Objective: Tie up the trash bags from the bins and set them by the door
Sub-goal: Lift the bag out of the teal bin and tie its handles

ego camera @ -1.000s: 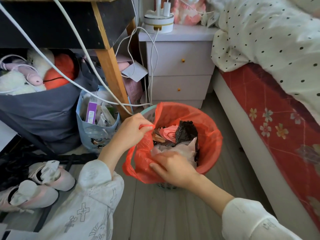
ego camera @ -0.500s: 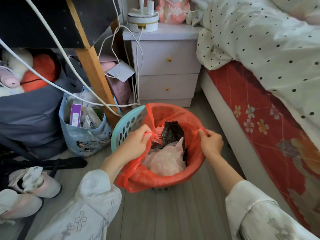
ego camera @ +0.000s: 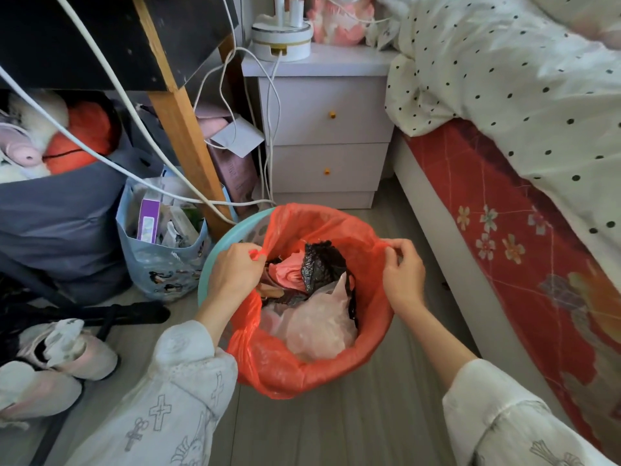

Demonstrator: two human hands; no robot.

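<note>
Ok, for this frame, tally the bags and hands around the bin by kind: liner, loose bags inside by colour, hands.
Red trash bag lining the teal bin: 1
Black plastic bag inside: 1
Pale pink plastic bag inside: 1
Salmon pink bag inside: 1
Hands pinching the liner's rim, left hand and right hand: 2
Total: 6

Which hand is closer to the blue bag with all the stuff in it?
Left. The left hand pinches the red bag's rim on the side next to the blue bag. The right hand pinches the opposite rim, toward the bed.
</note>
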